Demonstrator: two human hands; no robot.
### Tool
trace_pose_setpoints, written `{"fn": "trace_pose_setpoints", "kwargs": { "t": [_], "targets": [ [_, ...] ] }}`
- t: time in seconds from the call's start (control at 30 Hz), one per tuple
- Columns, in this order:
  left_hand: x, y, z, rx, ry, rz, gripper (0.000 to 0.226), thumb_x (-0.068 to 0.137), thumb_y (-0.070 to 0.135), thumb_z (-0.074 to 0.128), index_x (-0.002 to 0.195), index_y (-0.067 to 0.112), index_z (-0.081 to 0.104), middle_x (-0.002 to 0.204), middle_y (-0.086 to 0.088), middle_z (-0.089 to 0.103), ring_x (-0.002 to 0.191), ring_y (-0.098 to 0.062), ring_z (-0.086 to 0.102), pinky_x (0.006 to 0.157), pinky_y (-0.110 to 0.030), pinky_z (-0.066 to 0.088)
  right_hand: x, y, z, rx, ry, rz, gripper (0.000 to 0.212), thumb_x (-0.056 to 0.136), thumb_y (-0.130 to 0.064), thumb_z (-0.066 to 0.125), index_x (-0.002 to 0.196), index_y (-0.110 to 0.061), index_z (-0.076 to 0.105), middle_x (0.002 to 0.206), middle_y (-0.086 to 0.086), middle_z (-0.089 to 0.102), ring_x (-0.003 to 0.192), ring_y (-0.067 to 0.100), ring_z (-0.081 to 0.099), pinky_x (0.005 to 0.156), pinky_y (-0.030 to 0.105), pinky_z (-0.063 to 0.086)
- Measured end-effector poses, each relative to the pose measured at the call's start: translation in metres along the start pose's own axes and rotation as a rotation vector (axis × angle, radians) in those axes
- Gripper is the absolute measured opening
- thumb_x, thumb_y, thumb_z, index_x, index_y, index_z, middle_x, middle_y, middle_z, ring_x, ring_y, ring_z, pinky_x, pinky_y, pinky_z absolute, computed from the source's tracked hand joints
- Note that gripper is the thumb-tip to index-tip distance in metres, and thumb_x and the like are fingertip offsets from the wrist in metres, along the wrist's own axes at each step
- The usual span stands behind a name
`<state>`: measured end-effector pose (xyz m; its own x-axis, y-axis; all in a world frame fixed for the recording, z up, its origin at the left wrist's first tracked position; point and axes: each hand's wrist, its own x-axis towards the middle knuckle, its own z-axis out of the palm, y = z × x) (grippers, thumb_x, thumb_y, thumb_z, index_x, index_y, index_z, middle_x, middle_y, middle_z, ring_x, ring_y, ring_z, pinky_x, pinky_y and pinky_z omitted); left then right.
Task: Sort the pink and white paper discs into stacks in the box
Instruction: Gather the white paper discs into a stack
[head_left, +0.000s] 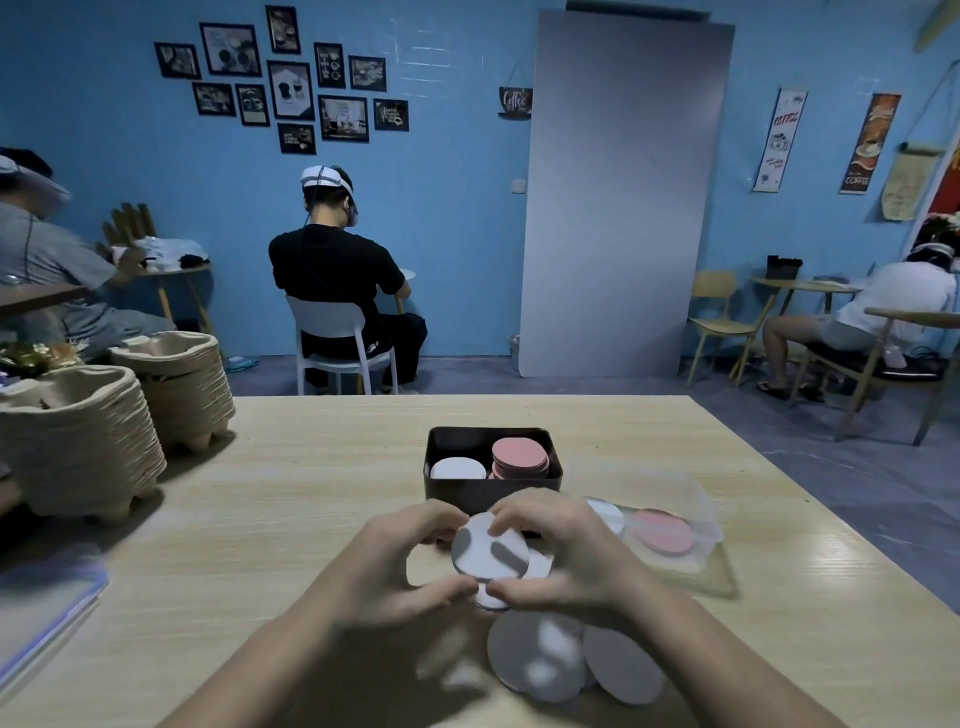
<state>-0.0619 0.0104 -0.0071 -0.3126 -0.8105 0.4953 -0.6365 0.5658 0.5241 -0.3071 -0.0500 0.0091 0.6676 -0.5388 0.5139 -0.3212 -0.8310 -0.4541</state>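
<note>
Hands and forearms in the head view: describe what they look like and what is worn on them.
Both the left hand and the right hand are bare, with no gloves. The left forearm and right forearm are uncovered too: no sleeve reaches into view. No ring, watch, bracelet or cable shows on either, though the picture is slightly blurred here.

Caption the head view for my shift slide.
Left hand and right hand grip white discs over the table, in front of the dark box holding a white stack beside a pink stack.
</note>
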Motion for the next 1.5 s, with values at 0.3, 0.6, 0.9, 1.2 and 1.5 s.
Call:
{"fn": "trace_pose_setpoints", "kwargs": {
  "t": [0.3, 0.6, 0.9, 1.2, 1.5],
  "targets": [
    [0.021, -0.043, -0.011, 0.192, 0.2, -0.059, 0.041, 0.093, 0.049, 0.058, 0.127, 0.028, 0.065, 0.139, 0.019, 0.059, 0.132, -0.003, 0.052, 0.105, -0.034, 0.047, 0.08, 0.033, -0.023, -0.016, 0.095, 0.164, 0.038, 0.071, -0.042, 0.084, 0.101, -0.027, 0.067, 0.097, -0.015, 0.067, 0.094, 0.008, 0.062, 0.085, 0.032, 0.052],
    [0.007, -0.051, 0.001, 0.275, 0.156, -0.046, 0.056, 0.095, 0.051, 0.057, 0.147, 0.033, 0.052, 0.155, 0.026, 0.042, 0.143, 0.006, 0.035, 0.113, -0.016, 0.034, 0.12, 0.065, 0.004, -0.112, -0.089, 0.247, 0.039, 0.069, -0.056, 0.078, 0.094, -0.032, 0.061, 0.083, -0.008, 0.061, 0.078, 0.012, 0.057, 0.076, 0.043, 0.057],
    [0.003, -0.051, 0.003, 0.246, 0.137, -0.06, 0.057, 0.095, 0.052, 0.057, 0.149, 0.039, 0.046, 0.158, 0.034, 0.032, 0.144, 0.01, 0.03, 0.111, -0.013, 0.033, 0.129, 0.065, 0.015, -0.256, -0.165, 0.278, 0.041, 0.074, -0.06, 0.082, 0.093, -0.028, 0.063, 0.088, -0.013, 0.062, 0.083, 0.008, 0.052, 0.067, 0.029, 0.042],
    [0.004, -0.046, 0.006, 0.217, 0.15, -0.073, 0.054, 0.095, 0.052, 0.056, 0.146, 0.033, 0.051, 0.158, 0.028, 0.037, 0.144, 0.006, 0.033, 0.114, -0.018, 0.032, 0.113, 0.057, 0.005, -0.149, -0.021, 0.233, 0.027, 0.08, -0.048, 0.08, 0.097, -0.029, 0.072, 0.099, -0.016, 0.072, 0.097, 0.006, 0.063, 0.084, 0.033, 0.054],
    [0.011, -0.02, 0.012, 0.192, 0.225, -0.048, 0.036, 0.093, 0.046, 0.057, 0.122, 0.026, 0.064, 0.119, 0.019, 0.061, 0.115, -0.002, 0.057, 0.096, -0.02, 0.044, 0.008, 0.032, -0.034, 0.047, 0.14, 0.205, 0.018, 0.08, -0.039, 0.077, 0.085, -0.021, 0.074, 0.088, -0.008, 0.075, 0.079, 0.012, 0.067, 0.073, 0.03, 0.054]
  ]
}}
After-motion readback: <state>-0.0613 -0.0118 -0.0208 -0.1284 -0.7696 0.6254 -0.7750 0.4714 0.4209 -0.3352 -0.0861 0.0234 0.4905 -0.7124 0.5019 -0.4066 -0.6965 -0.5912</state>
